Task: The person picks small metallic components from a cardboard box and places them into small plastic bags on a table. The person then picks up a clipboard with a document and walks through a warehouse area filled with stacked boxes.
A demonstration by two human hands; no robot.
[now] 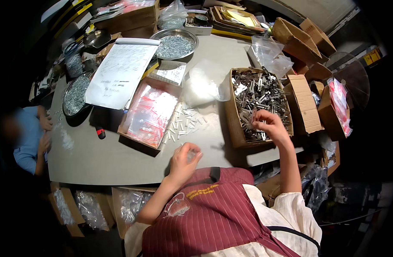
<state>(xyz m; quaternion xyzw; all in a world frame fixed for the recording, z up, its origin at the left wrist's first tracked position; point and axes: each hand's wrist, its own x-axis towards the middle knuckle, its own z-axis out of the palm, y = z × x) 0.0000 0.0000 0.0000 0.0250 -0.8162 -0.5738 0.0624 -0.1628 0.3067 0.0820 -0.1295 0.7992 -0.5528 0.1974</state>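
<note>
My left hand (182,165) is closed near the table's front edge, its fingers curled around a small clear plastic bag (191,155). Over the right part of the table, my right hand (271,127) reaches into an open cardboard box (235,124) of flat dark and silvery metal pieces (258,92). Its thumb and fingers are pinched together; what lies between them is too small to make out. Ahead of my left hand, white plastic plugs (185,122) lie loose on the table. Left of them stands a shallow box (138,148) of clear packets with red edges.
Behind the plugs rests a clear bag of white pieces (200,88). Handwritten sheets (119,73) lean beside a round metal tray of screws (195,43). More cardboard boxes (302,103) crowd the right side. At the far left sits another person in a blue shirt (27,132).
</note>
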